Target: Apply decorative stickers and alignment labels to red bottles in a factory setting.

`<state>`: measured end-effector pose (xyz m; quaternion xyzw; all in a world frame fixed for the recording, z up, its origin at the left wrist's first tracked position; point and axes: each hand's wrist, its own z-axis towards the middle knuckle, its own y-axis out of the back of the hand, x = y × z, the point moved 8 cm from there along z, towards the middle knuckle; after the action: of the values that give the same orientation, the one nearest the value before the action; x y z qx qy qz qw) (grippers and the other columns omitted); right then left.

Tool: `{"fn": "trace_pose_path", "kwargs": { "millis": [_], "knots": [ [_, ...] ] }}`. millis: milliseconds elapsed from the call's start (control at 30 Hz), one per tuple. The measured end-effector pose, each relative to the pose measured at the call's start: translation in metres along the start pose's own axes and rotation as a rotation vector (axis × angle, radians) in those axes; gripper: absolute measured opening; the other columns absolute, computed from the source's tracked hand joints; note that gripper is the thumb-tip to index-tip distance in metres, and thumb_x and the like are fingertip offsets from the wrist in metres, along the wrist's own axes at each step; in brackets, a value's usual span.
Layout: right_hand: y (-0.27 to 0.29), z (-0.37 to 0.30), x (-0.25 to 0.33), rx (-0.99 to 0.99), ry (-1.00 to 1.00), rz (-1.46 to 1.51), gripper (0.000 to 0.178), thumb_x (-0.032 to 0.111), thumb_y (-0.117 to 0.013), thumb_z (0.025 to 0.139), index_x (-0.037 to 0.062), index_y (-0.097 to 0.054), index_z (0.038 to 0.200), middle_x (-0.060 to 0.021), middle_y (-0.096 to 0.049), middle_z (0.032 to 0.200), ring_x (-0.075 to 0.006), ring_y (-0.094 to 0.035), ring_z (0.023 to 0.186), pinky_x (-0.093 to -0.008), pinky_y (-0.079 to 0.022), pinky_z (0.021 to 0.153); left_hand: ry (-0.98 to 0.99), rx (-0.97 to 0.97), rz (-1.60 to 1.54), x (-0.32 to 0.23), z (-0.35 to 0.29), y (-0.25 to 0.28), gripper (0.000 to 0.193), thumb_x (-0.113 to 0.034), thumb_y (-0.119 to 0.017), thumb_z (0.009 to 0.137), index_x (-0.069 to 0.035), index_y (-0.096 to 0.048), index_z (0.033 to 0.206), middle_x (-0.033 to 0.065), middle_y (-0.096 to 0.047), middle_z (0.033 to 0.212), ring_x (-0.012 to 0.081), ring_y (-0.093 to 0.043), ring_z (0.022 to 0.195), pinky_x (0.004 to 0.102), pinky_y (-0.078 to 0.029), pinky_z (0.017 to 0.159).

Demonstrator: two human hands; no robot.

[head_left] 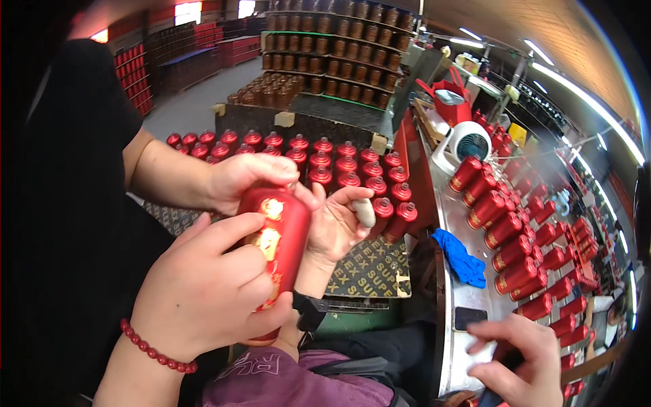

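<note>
A glossy red bottle with gold decoration (288, 234) is tilted in front of me. A co-worker in black at my left grips its neck with one hand (241, 180). The co-worker's other hand (210, 285), wearing a red bead bracelet, reaches across its face with the index finger on the gold decoration. Close behind the bottle's right side is my left hand (336, 227), palm toward me. Its fingers are apart and loosely bent, one with a pale finger cot; whether the palm touches the bottle is hidden. At lower right my right hand (519, 359), slightly blurred, hangs open and holds nothing.
Rows of red bottles (346, 166) stand ahead on a patterned board (366, 271). The metal bench (441, 203) at right bears a blue cloth (461, 258), a dark phone (469, 318), a small fan (468, 146) and more red bottles (515, 275). Stacked brown jars (339, 47) stand behind.
</note>
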<state>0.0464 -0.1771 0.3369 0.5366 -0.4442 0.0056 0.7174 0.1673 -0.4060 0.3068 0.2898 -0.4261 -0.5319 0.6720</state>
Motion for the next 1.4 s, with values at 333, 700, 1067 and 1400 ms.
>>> {"fn": "trace_pose_path", "kwargs": {
  "millis": [333, 700, 1067, 1400],
  "knots": [
    [-0.11, 0.099, -0.046, 0.215, 0.123, 0.351, 0.069, 0.025, -0.081, 0.082, -0.0026, -0.047, 0.136, -0.0133, -0.065, 0.11, -0.0066, -0.055, 0.06, -0.0227, -0.047, 0.057, 0.069, 0.076, 0.029, -0.005, 0.008, -0.009, 0.025, -0.029, -0.07, 0.075, -0.012, -0.057, 0.062, 0.0004, -0.056, 0.073, 0.0256, -0.061, 0.111, 0.0416, -0.054, 0.09],
    [-0.146, 0.174, -0.017, 0.183, 0.228, 0.429, 0.101, 0.036, -0.087, 0.074, -0.0071, -0.031, 0.146, -0.0205, -0.057, 0.122, -0.0123, -0.058, 0.063, -0.0277, -0.051, 0.06, 0.16, 0.159, -0.019, 0.006, 0.008, -0.029, 0.022, -0.029, -0.072, 0.074, -0.012, -0.06, 0.073, 0.0002, -0.055, 0.076, 0.0224, -0.06, 0.108, 0.0426, -0.054, 0.088],
    [-0.144, 0.178, 0.003, 0.15, 0.259, 0.39, 0.099, 0.016, -0.089, 0.07, 0.0018, -0.031, 0.149, -0.0123, -0.057, 0.128, -0.0059, -0.057, 0.066, -0.0208, -0.047, 0.057, 0.163, 0.193, 0.035, 0.012, 0.006, -0.038, 0.024, -0.026, -0.072, 0.078, -0.008, -0.062, 0.091, 0.0, -0.055, 0.08, 0.0157, -0.06, 0.1, 0.0353, -0.052, 0.09],
    [-0.126, 0.15, -0.014, 0.076, 0.212, 0.389, 0.102, 0.019, -0.09, 0.07, 0.0022, -0.03, 0.151, -0.0143, -0.058, 0.131, -0.005, -0.056, 0.066, -0.0211, -0.047, 0.057, 0.171, 0.306, 0.238, 0.012, 0.003, -0.046, 0.029, -0.022, -0.069, 0.085, -0.006, -0.064, 0.108, -0.0007, -0.054, 0.084, 0.009, -0.059, 0.093, 0.0283, -0.05, 0.091]
  ]
}}
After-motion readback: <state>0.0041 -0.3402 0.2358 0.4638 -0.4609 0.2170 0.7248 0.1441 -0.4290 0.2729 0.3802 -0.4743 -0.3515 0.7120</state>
